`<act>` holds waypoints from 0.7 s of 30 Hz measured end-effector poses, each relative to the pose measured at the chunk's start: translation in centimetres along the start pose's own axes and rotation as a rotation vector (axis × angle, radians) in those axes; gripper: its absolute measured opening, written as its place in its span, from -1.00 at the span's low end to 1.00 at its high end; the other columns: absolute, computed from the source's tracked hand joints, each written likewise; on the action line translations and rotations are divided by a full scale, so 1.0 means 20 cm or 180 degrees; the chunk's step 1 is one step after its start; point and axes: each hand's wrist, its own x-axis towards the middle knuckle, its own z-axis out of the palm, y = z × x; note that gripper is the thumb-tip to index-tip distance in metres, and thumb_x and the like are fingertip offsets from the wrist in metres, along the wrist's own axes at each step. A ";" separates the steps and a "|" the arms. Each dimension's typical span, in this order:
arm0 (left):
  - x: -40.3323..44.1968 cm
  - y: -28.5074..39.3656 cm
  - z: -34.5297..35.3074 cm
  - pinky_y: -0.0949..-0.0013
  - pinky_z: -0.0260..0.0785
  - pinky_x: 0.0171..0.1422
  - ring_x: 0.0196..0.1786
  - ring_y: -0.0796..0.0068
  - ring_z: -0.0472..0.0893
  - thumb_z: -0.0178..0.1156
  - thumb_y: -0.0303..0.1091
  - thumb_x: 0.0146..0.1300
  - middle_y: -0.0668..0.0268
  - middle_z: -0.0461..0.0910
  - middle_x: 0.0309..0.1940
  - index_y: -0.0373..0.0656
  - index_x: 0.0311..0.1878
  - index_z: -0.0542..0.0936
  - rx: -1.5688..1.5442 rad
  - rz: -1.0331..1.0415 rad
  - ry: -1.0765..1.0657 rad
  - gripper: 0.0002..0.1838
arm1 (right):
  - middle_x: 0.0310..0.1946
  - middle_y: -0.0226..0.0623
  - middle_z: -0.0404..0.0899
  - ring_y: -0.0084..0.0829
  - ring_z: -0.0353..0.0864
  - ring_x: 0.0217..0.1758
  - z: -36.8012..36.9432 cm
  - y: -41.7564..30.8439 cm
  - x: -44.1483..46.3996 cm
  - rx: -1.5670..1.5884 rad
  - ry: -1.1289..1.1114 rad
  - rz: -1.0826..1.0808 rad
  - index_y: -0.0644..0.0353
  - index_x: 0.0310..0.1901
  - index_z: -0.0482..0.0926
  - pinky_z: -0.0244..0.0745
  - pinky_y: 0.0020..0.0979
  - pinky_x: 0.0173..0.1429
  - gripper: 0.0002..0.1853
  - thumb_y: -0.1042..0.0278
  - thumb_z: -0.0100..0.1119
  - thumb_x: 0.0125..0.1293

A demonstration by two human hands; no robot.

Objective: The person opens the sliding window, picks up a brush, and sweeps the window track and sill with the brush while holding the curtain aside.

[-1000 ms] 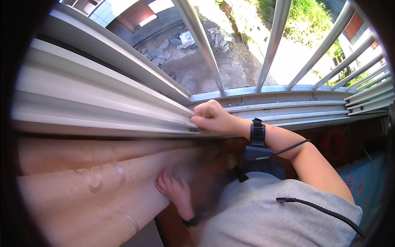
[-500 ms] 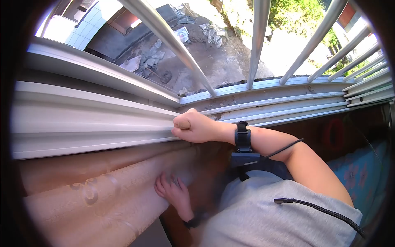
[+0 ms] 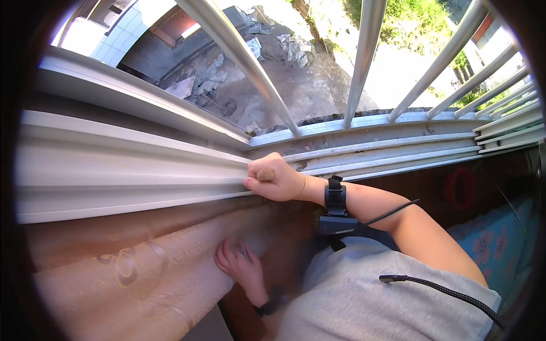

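Note:
My right hand (image 3: pixel 274 177) is closed in a fist at the end of the white window frame rail (image 3: pixel 131 165). A tan rounded end (image 3: pixel 265 175) shows between its fingers; what it belongs to I cannot make out. On that wrist sits a dark strapped device (image 3: pixel 335 199). Lower down, my left hand (image 3: pixel 242 266) lies with fingers apart on a beige patterned curtain (image 3: pixel 153 273), with a dark band at its wrist. The curtain hangs just below the frame. Haze blurs the area between the two hands.
Metal window bars (image 3: pixel 364 62) stand beyond the sill tracks (image 3: pixel 392 150). Outside, below, lies ground with rubble (image 3: pixel 296 51). A black braided cable (image 3: pixel 449 295) crosses the grey shirt (image 3: pixel 369 290). A blue flowered fabric (image 3: pixel 489 241) is at the right.
The view has turned, showing more of the outside at the left. Against the window corner, my right hand sits slightly lower than a second ago. My left hand stays on the curtain.

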 end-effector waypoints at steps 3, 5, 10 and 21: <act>0.02 -0.01 0.00 -0.14 -0.04 0.48 0.30 0.01 0.31 0.23 -0.34 0.16 0.11 0.44 0.19 -0.29 -0.11 0.62 0.0054 0.0135 0.0085 -0.73 | -0.74 -0.26 0.22 -0.50 0.13 -0.61 -0.06 -0.01 0.01 -0.0347 -0.0274 -0.0007 0.27 -0.59 0.36 0.22 -0.35 -0.50 -0.68 0.38 0.20 0.27; 0.04 0.00 0.01 -0.13 -0.03 0.47 0.31 0.02 0.31 0.24 -0.35 0.16 0.11 0.44 0.18 -0.29 -0.11 0.63 -0.0020 0.0092 0.0143 -0.73 | -0.75 -0.29 0.20 -0.54 0.13 -0.60 -0.14 -0.09 0.03 -0.0183 -0.0431 0.0917 0.27 -0.59 0.34 0.21 -0.35 -0.50 -0.67 0.38 0.19 0.27; 0.01 0.00 0.00 -0.13 -0.02 0.46 0.31 0.03 0.31 0.23 -0.35 0.17 0.11 0.44 0.18 -0.28 -0.11 0.63 -0.0089 0.0007 0.0115 -0.74 | -0.75 -0.28 0.23 -0.52 0.13 -0.63 -0.08 -0.12 0.01 0.0177 -0.0320 0.0574 0.26 -0.59 0.33 0.21 -0.37 -0.51 -0.67 0.40 0.19 0.27; 0.02 -0.06 -0.01 -0.11 -0.01 0.47 0.30 0.06 0.32 0.22 -0.34 0.19 0.14 0.44 0.17 -0.30 -0.12 0.63 -0.0215 0.0111 0.0224 -0.74 | -0.71 -0.34 0.25 -0.69 0.18 -0.56 -0.17 -0.17 0.02 -0.0318 -0.0734 0.1120 0.28 -0.56 0.41 0.20 -0.42 -0.49 -0.71 0.37 0.19 0.25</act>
